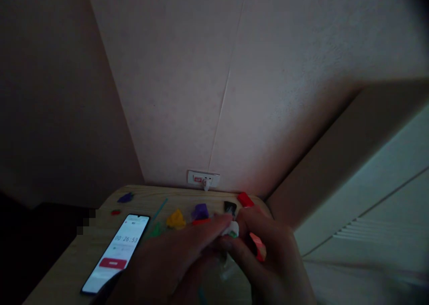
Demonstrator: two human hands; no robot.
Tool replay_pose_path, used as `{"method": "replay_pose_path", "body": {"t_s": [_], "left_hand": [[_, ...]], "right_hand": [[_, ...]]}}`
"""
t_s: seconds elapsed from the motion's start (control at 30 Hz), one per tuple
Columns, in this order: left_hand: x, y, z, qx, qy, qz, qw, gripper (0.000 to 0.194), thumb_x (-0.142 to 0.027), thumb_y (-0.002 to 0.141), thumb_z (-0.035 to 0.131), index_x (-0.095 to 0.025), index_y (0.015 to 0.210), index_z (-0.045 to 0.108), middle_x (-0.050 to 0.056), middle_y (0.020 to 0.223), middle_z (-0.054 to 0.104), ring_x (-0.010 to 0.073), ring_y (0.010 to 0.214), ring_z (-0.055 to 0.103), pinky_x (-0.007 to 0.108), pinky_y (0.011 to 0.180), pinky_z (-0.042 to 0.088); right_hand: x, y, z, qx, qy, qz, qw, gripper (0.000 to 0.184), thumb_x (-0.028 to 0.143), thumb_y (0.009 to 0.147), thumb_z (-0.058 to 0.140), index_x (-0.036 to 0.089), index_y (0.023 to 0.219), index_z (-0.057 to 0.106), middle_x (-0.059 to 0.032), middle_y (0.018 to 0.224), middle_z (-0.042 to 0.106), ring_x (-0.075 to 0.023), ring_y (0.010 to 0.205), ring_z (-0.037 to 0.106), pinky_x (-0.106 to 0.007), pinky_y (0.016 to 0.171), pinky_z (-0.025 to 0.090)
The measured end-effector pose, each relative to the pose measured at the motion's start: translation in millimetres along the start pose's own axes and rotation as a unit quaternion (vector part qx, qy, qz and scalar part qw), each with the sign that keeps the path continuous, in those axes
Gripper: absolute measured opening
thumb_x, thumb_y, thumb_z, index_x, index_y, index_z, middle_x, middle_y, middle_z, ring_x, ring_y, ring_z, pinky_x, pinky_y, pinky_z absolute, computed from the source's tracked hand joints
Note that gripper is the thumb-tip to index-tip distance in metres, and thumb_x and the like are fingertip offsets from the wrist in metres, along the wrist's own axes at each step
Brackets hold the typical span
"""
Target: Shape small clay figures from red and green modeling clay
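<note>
Between the fingertips of both hands is a small white lump (pixel 233 228) with a green patch, which looks like modelling clay. My left hand (pixel 174 256) pinches it from the left side, fingers closed together. From the right, my right hand (pixel 275 247) presses it between thumb and curled forefinger. A red wrapped piece (pixel 257 246) shows beside the right hand's palm, partly hidden. Just beyond the fingers sit a black packet (pixel 229 207), a purple lump (pixel 201 211) and a red strip (pixel 200 222). The lower part of the left hand is dark.
On the wooden table (pixel 147 193), a phone (pixel 115 251) displays a timer at the left. Near it lie a yellow lump (pixel 176 219), a thin blue stick (pixel 161 208), and a dark blue piece (pixel 125 198). A red packet (pixel 246 199) rests by the wall below a socket (pixel 203 178).
</note>
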State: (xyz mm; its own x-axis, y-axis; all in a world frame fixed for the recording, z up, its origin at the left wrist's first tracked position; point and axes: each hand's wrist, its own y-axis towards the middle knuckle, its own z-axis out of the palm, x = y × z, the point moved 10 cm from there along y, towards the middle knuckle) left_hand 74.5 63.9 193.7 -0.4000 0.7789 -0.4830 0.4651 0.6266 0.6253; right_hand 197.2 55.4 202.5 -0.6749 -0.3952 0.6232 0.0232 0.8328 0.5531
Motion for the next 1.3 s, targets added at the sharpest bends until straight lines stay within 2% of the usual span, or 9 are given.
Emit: {"method": "replay_pose_path", "body": {"t_s": [0.17,0.27,0.43,0.57,0.73,0.9,1.07,1.2,1.3], "left_hand": [[6.8,1.4,4.3,-0.011,-0.032,-0.052,0.998,0.043,-0.042,0.069,0.070,-0.037,0.111,0.061,-0.004,0.084,0.075,0.0185,0.067,0.070,0.023,0.061,0.057],[19.4,4.5,6.7,-0.003,-0.101,-0.129,0.987,0.016,-0.040,0.076,0.062,-0.030,0.088,0.066,-0.004,0.069,0.072,0.0156,0.058,0.067,0.021,0.052,0.053],[26.2,7.4,12.8,0.049,-0.163,-0.231,0.958,0.017,-0.032,0.083,0.050,-0.024,0.076,0.063,-0.004,0.061,0.065,0.0112,0.056,0.061,0.018,0.056,0.052],[23.3,4.2,14.2,0.061,-0.179,-0.237,0.953,0.016,-0.031,0.083,0.051,-0.025,0.080,0.066,-0.004,0.071,0.069,0.0113,0.067,0.065,0.018,0.065,0.052],[17.8,2.7,13.4,0.050,-0.135,-0.217,0.966,0.026,-0.030,0.087,0.041,-0.028,0.086,0.067,-0.004,0.081,0.072,0.0128,0.074,0.067,0.018,0.064,0.053],[10.8,2.7,17.1,0.051,-0.121,-0.205,0.970,0.032,-0.033,0.089,0.035,-0.031,0.101,0.065,-0.004,0.087,0.073,0.0123,0.075,0.068,0.016,0.061,0.054],[16.0,-9.0,17.0,0.045,-0.104,-0.219,0.969,0.033,-0.044,0.088,0.038,-0.033,0.112,0.059,-0.003,0.102,0.071,0.0130,0.083,0.069,0.019,0.071,0.055],[15.4,-7.6,16.5,0.054,-0.106,-0.205,0.972,0.042,-0.058,0.075,0.054,-0.031,0.108,0.058,-0.003,0.089,0.073,0.0145,0.077,0.069,0.019,0.066,0.056],[15.5,-2.0,11.0,0.044,-0.057,-0.203,0.977,0.028,-0.052,0.074,0.058,-0.028,0.088,0.063,-0.005,0.073,0.072,0.0139,0.063,0.068,0.019,0.057,0.054]], "right_hand": [[10.6,-1.2,1.7,-0.002,-0.050,-0.067,0.997,0.040,0.027,0.087,0.049,0.019,0.049,0.039,0.0044,0.043,0.044,-0.0084,0.041,0.041,-0.023,0.043,0.030],[21.8,-7.4,12.0,0.037,-0.072,-0.117,0.990,0.033,0.023,0.087,0.049,0.020,0.055,0.045,0.0035,0.051,0.051,-0.0094,0.048,0.046,-0.025,0.051,0.034],[28.2,-15.2,10.3,0.043,-0.079,-0.114,0.989,0.024,0.024,0.087,0.052,0.020,0.064,0.051,0.0041,0.056,0.054,-0.0095,0.051,0.047,-0.026,0.062,0.038],[28.5,-15.2,2.5,0.021,-0.102,-0.109,0.989,0.033,0.038,0.089,0.050,0.020,0.061,0.051,0.0043,0.052,0.051,-0.0098,0.049,0.046,-0.025,0.058,0.037],[20.5,-12.2,3.3,0.023,-0.086,-0.070,0.994,0.031,0.040,0.090,0.046,0.020,0.068,0.056,0.0035,0.053,0.053,-0.0105,0.049,0.049,-0.023,0.051,0.036],[15.4,-12.3,4.4,0.026,-0.069,-0.029,0.997,0.025,0.027,0.088,0.049,0.019,0.065,0.054,0.0024,0.056,0.055,-0.0106,0.051,0.051,-0.023,0.051,0.037],[8.0,-10.8,1.8,0.017,0.009,0.014,1.000,0.026,0.022,0.089,0.044,0.019,0.064,0.052,0.0031,0.058,0.057,-0.0096,0.053,0.052,-0.022,0.052,0.036],[6.2,-10.9,1.4,-0.011,0.002,0.023,1.000,0.030,0.025,0.090,0.041,0.019,0.062,0.049,0.0036,0.053,0.051,-0.0095,0.049,0.048,-0.022,0.049,0.033],[12.4,-10.9,5.7,-0.010,0.006,-0.002,1.000,0.034,0.027,0.092,0.039,0.019,0.061,0.048,0.0029,0.053,0.051,-0.0097,0.050,0.047,-0.023,0.050,0.033]]}}
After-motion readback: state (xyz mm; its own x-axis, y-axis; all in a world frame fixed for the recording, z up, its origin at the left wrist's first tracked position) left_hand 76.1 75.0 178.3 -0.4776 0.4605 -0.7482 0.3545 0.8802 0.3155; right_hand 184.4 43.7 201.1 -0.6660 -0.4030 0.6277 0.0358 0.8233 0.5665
